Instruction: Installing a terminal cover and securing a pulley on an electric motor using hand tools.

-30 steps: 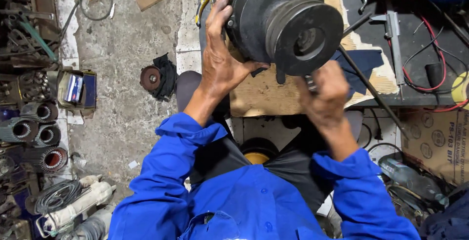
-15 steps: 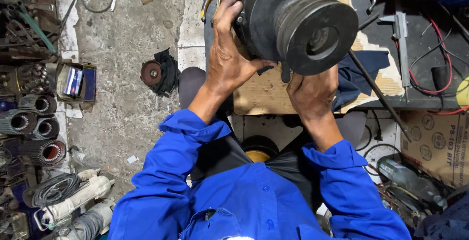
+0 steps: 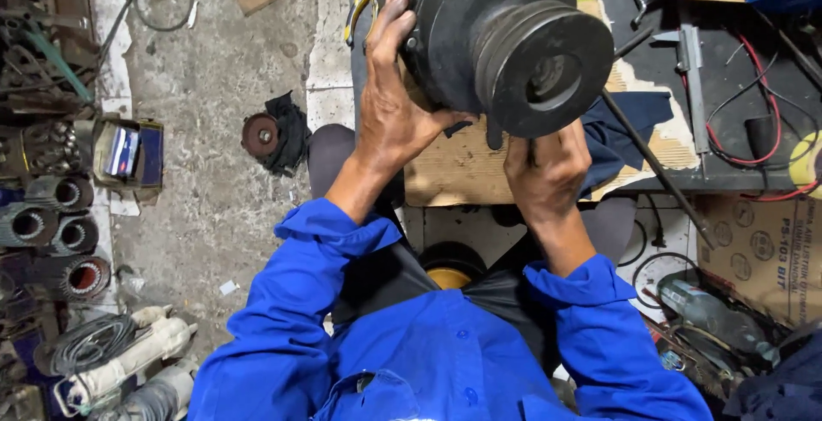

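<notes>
1. Head view, main item: a large black motor part [image 3: 479, 35] with a grooved pulley [image 3: 548, 70] on its near face is held up above a workbench [image 3: 728, 95], over a sheet of cardboard [image 3: 454, 168].
2. Head view, left hand [image 3: 394, 113]: palm laid flat against the left side of the motor part, fingers spread upward along its body. It is grasping the part from the side.
3. Head view, right hand [image 3: 548, 173]: clenched just under the pulley, touching the lower edge of the part. What it is clenched on is hidden by the fingers; I cannot tell.
4. Head view, clothing: both arms wear blue sleeves [image 3: 334, 267].
5. Head view, bench: a dark blue cloth [image 3: 625, 121] lies beneath the part; a long metal rod [image 3: 655, 168] runs diagonally off the bench edge; red wires [image 3: 753, 160] lie to the right.
6. Head view, floor: a small round disc on a black rag [image 3: 274, 134] lies on the concrete to the left; motor windings [image 3: 51, 224] are stacked at the far left.
</notes>
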